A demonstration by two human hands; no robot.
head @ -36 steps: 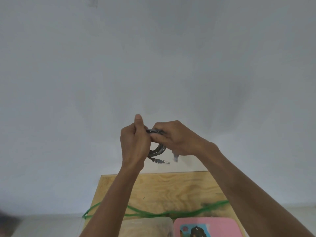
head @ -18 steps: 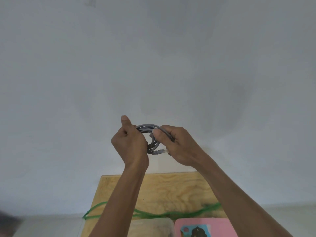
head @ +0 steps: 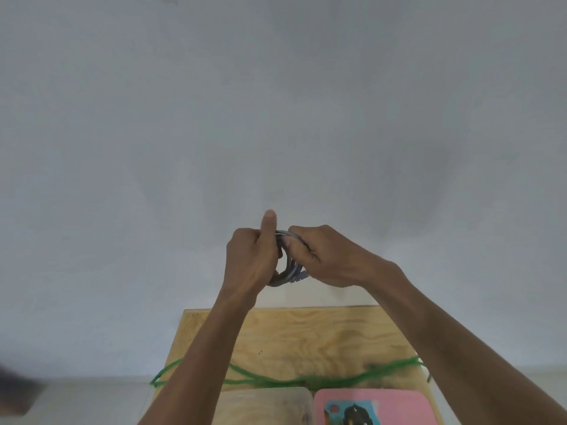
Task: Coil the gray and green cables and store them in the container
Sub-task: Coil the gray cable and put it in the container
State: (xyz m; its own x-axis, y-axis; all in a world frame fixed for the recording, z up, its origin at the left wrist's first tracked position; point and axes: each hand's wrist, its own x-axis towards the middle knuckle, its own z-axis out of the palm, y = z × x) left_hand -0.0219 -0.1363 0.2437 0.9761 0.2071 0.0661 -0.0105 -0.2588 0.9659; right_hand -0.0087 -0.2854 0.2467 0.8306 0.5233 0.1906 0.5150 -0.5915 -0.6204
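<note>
Both my hands are raised above the far edge of the table, in front of a bare wall. Between them is the gray cable (head: 290,271), wound into a small coil with a plug end sticking out at the bottom right. My left hand (head: 250,259) grips the coil's left side, thumb pointing up. My right hand (head: 325,256) pinches the coil's top and right side. The green cable (head: 337,378) lies loose across the wooden table (head: 306,335), its loops hanging over the left and right edges. A clear plastic container (head: 267,406) sits at the near edge.
A pink lid (head: 374,406) with a picture on it lies right of the clear container. The wall fills most of the view. A strip of pale floor shows left and right of the table.
My hands have closed together around the gray coil; the left thumb now points straight up and the right hand covers more of the coil. The green cable has not moved.
</note>
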